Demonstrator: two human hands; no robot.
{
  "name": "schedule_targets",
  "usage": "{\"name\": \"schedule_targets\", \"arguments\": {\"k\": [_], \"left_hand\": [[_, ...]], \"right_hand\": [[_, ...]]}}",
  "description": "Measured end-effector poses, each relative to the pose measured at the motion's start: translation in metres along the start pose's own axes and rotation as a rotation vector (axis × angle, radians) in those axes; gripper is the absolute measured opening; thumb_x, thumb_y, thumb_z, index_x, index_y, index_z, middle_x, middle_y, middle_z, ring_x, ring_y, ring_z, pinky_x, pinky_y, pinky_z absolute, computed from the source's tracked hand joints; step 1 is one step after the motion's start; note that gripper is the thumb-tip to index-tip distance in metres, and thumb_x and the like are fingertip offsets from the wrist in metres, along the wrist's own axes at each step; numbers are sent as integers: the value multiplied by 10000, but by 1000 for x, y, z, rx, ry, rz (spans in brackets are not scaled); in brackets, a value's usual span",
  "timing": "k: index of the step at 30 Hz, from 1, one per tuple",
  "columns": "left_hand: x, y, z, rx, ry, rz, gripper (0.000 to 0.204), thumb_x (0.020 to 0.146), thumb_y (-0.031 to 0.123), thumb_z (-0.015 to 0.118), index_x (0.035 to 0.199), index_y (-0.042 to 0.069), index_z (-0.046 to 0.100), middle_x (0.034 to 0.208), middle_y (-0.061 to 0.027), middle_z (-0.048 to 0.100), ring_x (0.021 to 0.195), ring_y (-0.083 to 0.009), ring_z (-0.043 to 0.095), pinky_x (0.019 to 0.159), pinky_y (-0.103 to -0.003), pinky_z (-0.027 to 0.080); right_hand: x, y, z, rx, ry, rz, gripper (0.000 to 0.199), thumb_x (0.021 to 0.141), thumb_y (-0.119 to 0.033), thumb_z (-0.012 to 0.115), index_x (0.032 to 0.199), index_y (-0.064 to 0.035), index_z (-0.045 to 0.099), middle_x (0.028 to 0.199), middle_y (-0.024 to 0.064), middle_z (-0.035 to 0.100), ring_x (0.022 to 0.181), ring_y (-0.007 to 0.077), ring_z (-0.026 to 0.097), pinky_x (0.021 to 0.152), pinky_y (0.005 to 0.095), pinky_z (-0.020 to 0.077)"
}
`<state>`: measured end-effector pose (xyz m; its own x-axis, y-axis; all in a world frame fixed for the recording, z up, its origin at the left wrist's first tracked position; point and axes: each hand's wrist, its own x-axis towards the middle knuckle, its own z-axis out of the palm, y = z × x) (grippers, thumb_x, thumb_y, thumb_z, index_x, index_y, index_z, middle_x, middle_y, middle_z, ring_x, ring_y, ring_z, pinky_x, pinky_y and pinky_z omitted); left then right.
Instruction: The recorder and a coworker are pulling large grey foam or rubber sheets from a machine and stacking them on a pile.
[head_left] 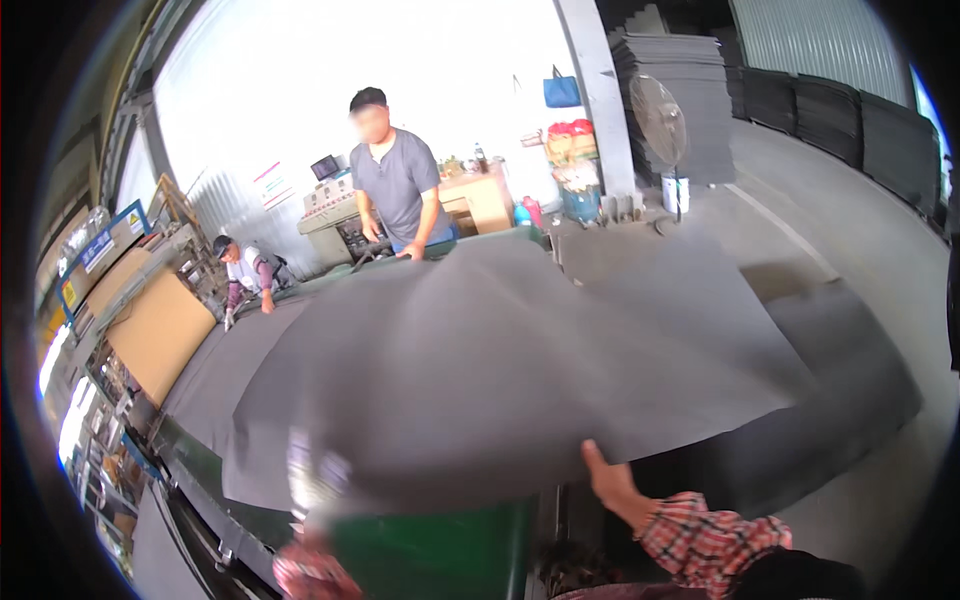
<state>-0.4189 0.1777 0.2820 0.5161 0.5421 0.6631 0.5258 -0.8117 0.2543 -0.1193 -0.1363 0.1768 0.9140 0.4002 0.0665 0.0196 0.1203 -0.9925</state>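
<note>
A large dark grey flexible sheet (470,370) spreads in front of me, raised in soft folds, its right part hanging over past the table. At its near edge is my right hand (615,490), the thumb lying over the sheet and the other fingers mostly out of sight beneath; it looks closed on the edge. My left hand (318,475), in a pale glove, is smeared by motion against the sheet's near left part, so its fingers cannot be read. Under the sheet shows a green table surface (430,550).
Across the table stands a co-worker (400,190); another person (250,275) leans in at the far left beside a tan board (165,335). More dark sheet material (840,400) lies at the right. A fan (660,120) and stacked sheets (675,80) stand behind.
</note>
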Motion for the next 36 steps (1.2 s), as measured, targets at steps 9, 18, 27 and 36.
{"name": "schedule_targets", "arguments": {"k": [9,18,27,36], "left_hand": [[-93,33,118,261,-399,39,502,800,247,560,1246,61,422,1283,-165,408,1185,-339,369,998,-424,261],[-157,347,146,-921,-570,-183,399,779,97,530,1168,41,461,1037,-151,506,897,-245,517,834,-346,416],[-327,383,346,-802,-1532,-1139,371,822,68,555,1177,-5,473,1030,-88,568,901,-158,544,803,-266,439],[-362,276,477,-252,-1304,-1325,334,796,227,610,1052,20,551,887,-59,606,738,-170,578,687,-277,465]], "right_hand": [[-43,79,23,-517,-987,-118,605,811,-498,511,1214,-50,460,1141,192,531,1066,327,505,917,347,376],[-134,261,-303,-321,305,977,911,667,-557,657,1214,115,374,1078,193,530,910,234,556,779,286,451],[-105,419,-310,-86,921,1191,963,640,-483,720,1284,68,263,1165,139,462,1064,178,433,814,294,391],[-106,433,-308,676,775,1053,637,782,-460,599,1260,-105,373,1185,-16,470,1047,150,423,892,349,284]]}}
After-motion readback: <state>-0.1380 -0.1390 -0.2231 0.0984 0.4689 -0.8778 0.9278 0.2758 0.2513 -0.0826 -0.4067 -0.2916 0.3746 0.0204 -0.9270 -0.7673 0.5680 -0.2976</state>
